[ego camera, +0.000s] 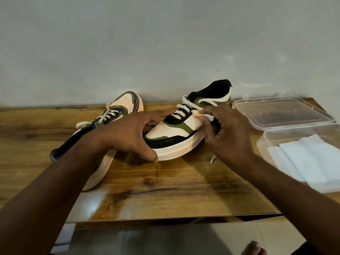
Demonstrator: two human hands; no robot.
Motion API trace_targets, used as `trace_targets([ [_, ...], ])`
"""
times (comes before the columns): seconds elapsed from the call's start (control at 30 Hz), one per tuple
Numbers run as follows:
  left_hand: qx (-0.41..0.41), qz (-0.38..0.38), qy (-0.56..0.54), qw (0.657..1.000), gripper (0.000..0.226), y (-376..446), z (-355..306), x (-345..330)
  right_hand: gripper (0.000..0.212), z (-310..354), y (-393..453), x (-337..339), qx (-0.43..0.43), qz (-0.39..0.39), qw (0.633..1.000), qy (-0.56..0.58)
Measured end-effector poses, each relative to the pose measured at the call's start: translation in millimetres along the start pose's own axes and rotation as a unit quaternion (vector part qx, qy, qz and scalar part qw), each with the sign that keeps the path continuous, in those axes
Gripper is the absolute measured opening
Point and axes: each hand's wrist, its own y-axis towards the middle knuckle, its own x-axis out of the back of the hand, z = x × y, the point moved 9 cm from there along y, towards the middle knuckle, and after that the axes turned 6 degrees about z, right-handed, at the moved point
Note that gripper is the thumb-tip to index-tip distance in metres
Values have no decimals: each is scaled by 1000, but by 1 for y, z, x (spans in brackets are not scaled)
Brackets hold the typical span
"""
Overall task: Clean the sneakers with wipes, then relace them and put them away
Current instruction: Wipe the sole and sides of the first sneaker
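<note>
On the wooden tabletop [165, 190] two sneakers lie side by side. The left hand [132, 133] has an open grip, fingers spread straight over the toe of the right-side sneaker [176, 133], thumb at its sole. At three o'clock of that shoe the right hand [228, 133] pinches a white wipe [208, 117] against its side. The other sneaker [117, 111] lies at nine o'clock. Further wipes [312, 159] lie in a clear plastic box [287, 133] at three o'clock, its lid [283, 111] just behind.
</note>
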Motion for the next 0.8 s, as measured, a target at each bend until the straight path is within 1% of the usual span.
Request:
trace_targets([
  [0.1, 5, 9, -8, 1000, 125, -1, 4, 1, 21, 23, -10, -16, 58, 39, 997, 20],
  [0.17, 12, 16, -18, 1000, 124, -3, 8, 2, 21, 20, -5, -13, 75, 39, 996, -1],
  [0.2, 18, 20, -27, 999, 124, -3, 9, 2, 20, 10, 1, -6, 61, 21, 998, -8],
  [0.27, 31, 27, -46, 998, 123, -4, 10, 2, 18, -19, 13, 14, 5, -31, 999, -10],
  [0.3, 40, 31, -52, 997, 123, -5, 11, 2, 19, -30, 16, 20, -21, -46, 999, -10],
  [0.37, 56, 43, -56, 996, 121, -6, 13, 3, 19, -34, 13, 15, -44, -41, 998, -3],
  [0.53, 67, 73, -57, 993, 113, -10, 10, 2, 16, -1, 1, -10, 7, -12, 998, 55],
  [0.6, 68, 64, -51, 994, 112, -9, 4, 0, 16, 8, 2, -12, 28, -3, 998, 60],
  [0.73, 71, -1, -29, 997, 117, -2, -2, 4, 17, 22, 1, -12, 70, -5, 997, 24],
  [0.8, 74, -8, -14, 997, 121, 0, -2, 5, 17, 14, 5, -9, 67, -4, 998, 10],
])
